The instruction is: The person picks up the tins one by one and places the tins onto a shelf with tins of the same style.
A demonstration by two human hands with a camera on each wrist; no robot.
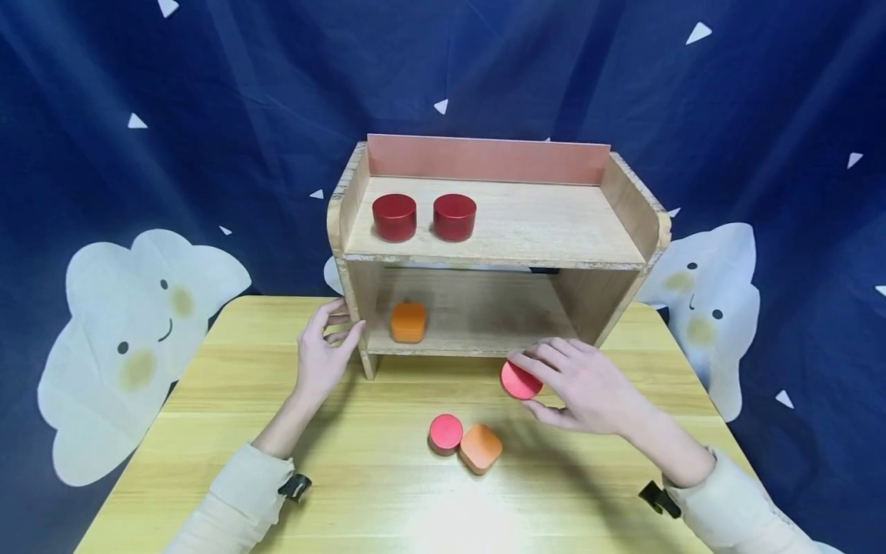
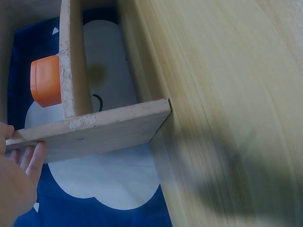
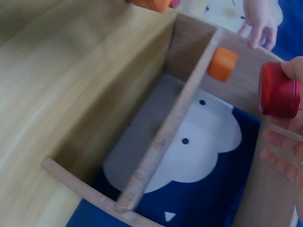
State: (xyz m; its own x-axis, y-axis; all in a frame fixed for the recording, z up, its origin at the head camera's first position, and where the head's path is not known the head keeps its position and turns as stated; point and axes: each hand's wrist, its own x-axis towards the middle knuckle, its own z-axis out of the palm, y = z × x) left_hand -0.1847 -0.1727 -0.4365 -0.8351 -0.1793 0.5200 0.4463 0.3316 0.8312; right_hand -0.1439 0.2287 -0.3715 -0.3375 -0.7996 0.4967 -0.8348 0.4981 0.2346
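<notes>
In the head view my right hand [image 1: 584, 385] grips a round red tin [image 1: 519, 382] between thumb and fingers, raised in front of the lower tier. The right wrist view shows the same red tin [image 3: 273, 92] from its side. My left hand [image 1: 325, 350] holds the left side panel of a small wooden shelf [image 1: 512, 300]; in the left wrist view, fingers [image 2: 36, 158] touch the panel's outer face. Two dark red round tins [image 1: 394, 218] [image 1: 454, 218] stand on the upper tier. An orange rounded-square tin [image 1: 408, 322] stands at the lower tier's left end.
On the table [image 1: 374, 492] before the shelf, a red round tin [image 1: 446, 433] sits beside another orange rounded-square tin [image 1: 481, 448]. A pinkish back board [image 1: 487, 160] edges the upper tier. Behind hangs a blue curtain [image 1: 277, 115] with cloud figures.
</notes>
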